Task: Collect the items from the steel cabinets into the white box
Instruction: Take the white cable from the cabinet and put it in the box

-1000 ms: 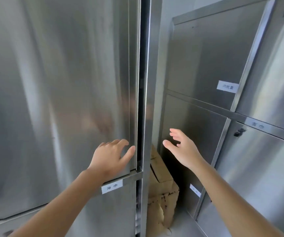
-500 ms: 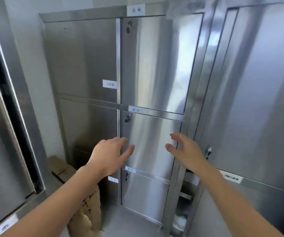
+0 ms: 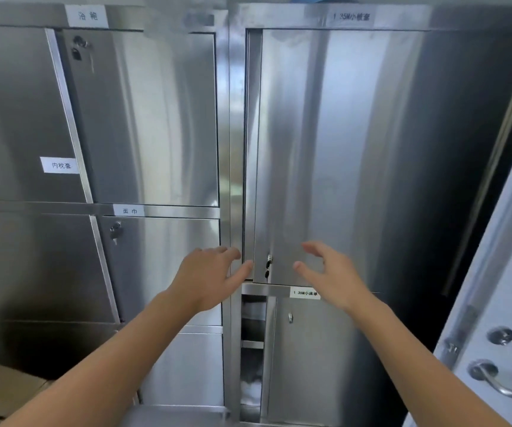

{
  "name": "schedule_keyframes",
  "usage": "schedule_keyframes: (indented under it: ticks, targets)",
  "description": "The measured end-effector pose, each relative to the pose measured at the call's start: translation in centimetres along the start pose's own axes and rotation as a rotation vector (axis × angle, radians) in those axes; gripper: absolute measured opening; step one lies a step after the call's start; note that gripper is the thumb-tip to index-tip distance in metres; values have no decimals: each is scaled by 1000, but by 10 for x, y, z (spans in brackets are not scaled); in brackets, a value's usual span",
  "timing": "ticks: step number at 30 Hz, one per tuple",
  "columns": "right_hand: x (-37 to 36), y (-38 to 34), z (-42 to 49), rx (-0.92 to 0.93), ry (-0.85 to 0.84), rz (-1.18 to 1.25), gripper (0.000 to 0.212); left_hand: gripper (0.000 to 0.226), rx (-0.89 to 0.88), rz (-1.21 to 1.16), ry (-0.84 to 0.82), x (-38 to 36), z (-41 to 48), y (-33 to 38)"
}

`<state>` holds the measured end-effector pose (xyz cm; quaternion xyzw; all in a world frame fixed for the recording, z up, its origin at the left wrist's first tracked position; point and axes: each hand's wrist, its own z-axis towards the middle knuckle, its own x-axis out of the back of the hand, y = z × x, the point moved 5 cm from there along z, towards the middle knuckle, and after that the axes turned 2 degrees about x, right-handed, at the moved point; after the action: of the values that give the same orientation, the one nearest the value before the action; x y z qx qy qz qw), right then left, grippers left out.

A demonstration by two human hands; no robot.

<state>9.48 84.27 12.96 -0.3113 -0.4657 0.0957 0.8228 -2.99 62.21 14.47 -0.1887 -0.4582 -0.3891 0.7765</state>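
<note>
I judge this to be the opening step, with nothing collected yet. My left hand (image 3: 208, 277) and right hand (image 3: 330, 272) are both open and empty, fingers spread. They sit at centre frame in front of the tall steel door (image 3: 356, 149), either side of its lock (image 3: 268, 266). Next I need to catch the door's left edge and swing it out. What it holds is hidden. Lower centre, a narrow gap (image 3: 251, 349) shows shelves and something white, too blurred to name. The white box is out of frame.

Labelled steel cabinets (image 3: 341, 149) stand side by side, the lower right door (image 3: 310, 359) partly open, shelves showing.
</note>
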Motion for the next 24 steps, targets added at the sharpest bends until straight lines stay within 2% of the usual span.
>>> schedule_keyframes:
  ticks: [5, 10, 15, 20, 24]
  targets:
    - [2, -3, 9, 9, 8, 16, 59, 70, -30, -18, 7, 8, 17, -2]
    - [-7, -12, 31, 24, 15, 86, 77, 69, -10, -36, 49, 5, 30, -19]
    - [-48, -10, 51, 23, -37, 126, 60, 68, 36, -55, 22, -25, 30, -44]
    - [-91, -9, 88, 15, -83, 132, 54, 69, 51, -46, 2, -52, 51, -86]
    - [-113, -9, 138, -4, -56, 141, 55, 68, 46, -66, 12, -73, 94, -126]
